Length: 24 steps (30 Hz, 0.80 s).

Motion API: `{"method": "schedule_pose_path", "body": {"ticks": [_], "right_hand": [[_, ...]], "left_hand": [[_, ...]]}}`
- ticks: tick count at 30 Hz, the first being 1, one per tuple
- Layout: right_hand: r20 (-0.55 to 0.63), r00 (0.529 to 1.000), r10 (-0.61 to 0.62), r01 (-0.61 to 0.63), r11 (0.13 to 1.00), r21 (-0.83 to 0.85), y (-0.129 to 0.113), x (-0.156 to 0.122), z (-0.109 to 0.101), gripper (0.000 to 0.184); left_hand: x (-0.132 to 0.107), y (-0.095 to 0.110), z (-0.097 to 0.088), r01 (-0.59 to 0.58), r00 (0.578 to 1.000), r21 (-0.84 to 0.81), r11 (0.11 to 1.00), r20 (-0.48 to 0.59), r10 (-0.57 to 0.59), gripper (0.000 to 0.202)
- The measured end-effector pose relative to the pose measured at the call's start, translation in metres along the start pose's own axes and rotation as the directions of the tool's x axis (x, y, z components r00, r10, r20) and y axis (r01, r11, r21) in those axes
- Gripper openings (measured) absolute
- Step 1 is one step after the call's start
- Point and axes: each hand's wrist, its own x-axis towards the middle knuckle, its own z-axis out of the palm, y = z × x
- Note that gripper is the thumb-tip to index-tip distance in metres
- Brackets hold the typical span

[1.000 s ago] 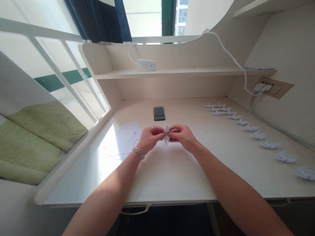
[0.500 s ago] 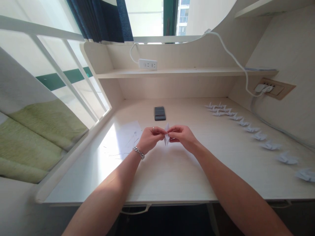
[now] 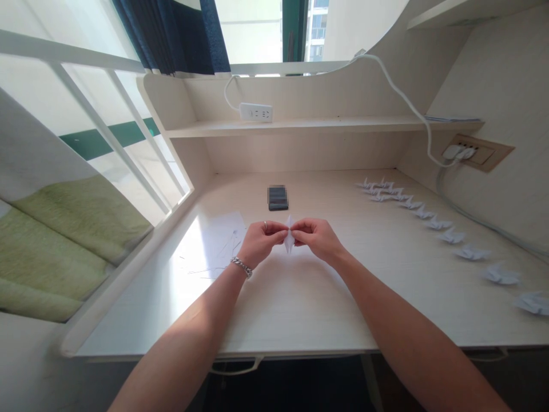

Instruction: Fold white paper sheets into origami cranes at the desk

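And there it was, white folded paper point(image 3: 289, 244), crisp and slim, a narrow diamond with creased faces, held at the middle of the pale, faintly grained desk point(image 3: 295, 312)! Left hand point(image 3: 259, 240), thumb and fingers pinched together on one side; right hand point(image 3: 316, 236) matched it on the other, both grips closed right down on the paper. A chunky metal chain bracelet point(image 3: 241, 266) circled the left wrist. Out left, flat white paper point(image 3: 217, 237) lay under thin dark strips, partly in glaring sunlight. Just beyond the fold sat a dark boxy object point(image 3: 278, 197), its top blurred; away to the right, a curving row of pointed paper cranes point(image 3: 437, 223) ran down the desk. Fingertips covered the fold's middle edges. Its long axis ran fore and aft, one sharp tip toward the dark object, the other toward the person; how steeply it tilted, I couldn't tell.
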Motion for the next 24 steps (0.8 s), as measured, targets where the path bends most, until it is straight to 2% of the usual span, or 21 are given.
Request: {"method": "schedule_pose_path", "body": {"ticks": [19,24], "right_hand": [[-0.014,0.999,0.052,-0.050,0.994,0.096,-0.0022,0.0007,0.0012,0.031],[-0.048,0.996,0.080,-0.073,0.988,0.133,-0.0031,0.0007,0.0028,0.034]], "left_hand": [[0.0026,-0.0048,-0.0008,-0.059,0.998,0.051,0.997,-0.005,0.059,0.019],[0.0021,-0.0044,0.0018,-0.107,0.994,0.081,0.991,-0.027,0.110,0.015]]}}
